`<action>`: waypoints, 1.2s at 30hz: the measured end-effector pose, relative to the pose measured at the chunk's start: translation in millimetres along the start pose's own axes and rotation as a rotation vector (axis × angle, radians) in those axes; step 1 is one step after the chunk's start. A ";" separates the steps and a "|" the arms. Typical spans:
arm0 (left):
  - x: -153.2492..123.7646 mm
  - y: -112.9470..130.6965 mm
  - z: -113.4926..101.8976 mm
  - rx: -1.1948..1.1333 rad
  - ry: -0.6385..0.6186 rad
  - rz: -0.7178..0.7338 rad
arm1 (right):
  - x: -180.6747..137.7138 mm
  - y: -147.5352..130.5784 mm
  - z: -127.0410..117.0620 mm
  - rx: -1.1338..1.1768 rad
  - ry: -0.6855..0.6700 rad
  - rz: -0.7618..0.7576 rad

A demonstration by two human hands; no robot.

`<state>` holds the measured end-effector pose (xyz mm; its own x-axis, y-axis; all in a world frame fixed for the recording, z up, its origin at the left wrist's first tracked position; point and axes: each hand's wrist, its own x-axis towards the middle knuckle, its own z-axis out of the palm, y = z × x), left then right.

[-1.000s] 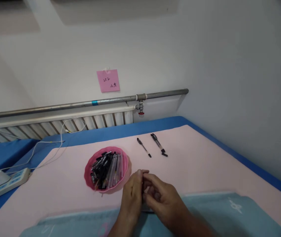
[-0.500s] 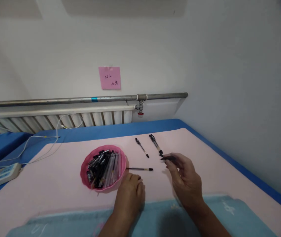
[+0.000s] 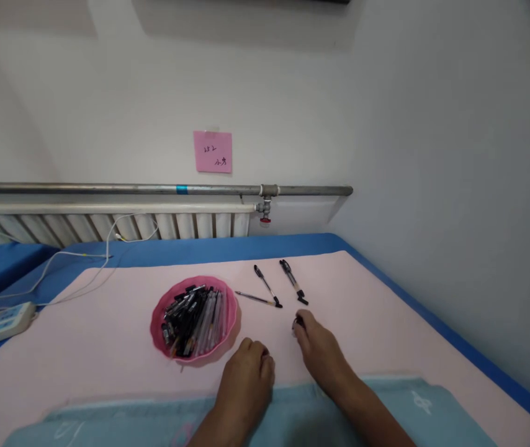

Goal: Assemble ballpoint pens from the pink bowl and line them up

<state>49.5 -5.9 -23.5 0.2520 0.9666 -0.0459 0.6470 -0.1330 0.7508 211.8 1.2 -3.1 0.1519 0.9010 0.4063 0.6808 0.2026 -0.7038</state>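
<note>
My right hand (image 3: 318, 344) is closed, pinching a small black piece that looks like a pen cap (image 3: 298, 321) just above the pink sheet. My left hand (image 3: 246, 375) rests on the sheet with its fingers curled; whatever is inside them is hidden. Beyond the hands lie an uncapped pen (image 3: 256, 299) with its tip toward the bowl, a capped pen (image 3: 265, 282) touching its end, and black pens (image 3: 291, 277) side by side. A loose black piece (image 3: 303, 301) sits at their near end. Left of my hands stands a pink bowl (image 3: 157, 320) full of pen parts.
A pink sheet (image 3: 107, 329) covers the blue table (image 3: 162, 249). Light blue cloth (image 3: 153, 422) lies along the near edge. A power strip (image 3: 11, 326) and white cable (image 3: 107, 242) are at left. Behind are a radiator (image 3: 185, 225) and a pipe with a valve (image 3: 265, 217).
My right hand has moved left and nearer to me with the small black piece. The uncapped pen now lies farther back, angled against the capped pen. My left hand has barely moved.
</note>
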 end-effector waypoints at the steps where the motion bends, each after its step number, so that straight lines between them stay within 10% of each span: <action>1: -0.5 0.6 -0.2 0.001 -0.001 -0.002 | 0.1 -1.3 1.1 -0.007 0.001 0.008; 6: -2.5 2.1 -1.7 0.001 -0.012 -0.006 | -7.1 -10.4 1.6 0.086 0.189 -0.047; 12: 0.0 0.3 -2.0 0.003 -0.006 -0.012 | -3.9 -2.5 8.7 0.062 -0.041 -0.051; 17: 1.3 -3.4 -1.7 -0.017 0.012 -0.004 | -7.6 -5.9 6.3 0.123 0.068 -0.024; 36: -8.3 17.7 -12.4 -0.564 0.215 0.084 | -11.2 -24.4 19.4 1.334 -0.324 0.822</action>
<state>49.9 -13.5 -1.7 0.0961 0.9883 0.1185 0.1358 -0.1310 0.9820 179.6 -6.3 -1.8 -0.1256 0.9338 -0.3350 -0.6163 -0.3381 -0.7113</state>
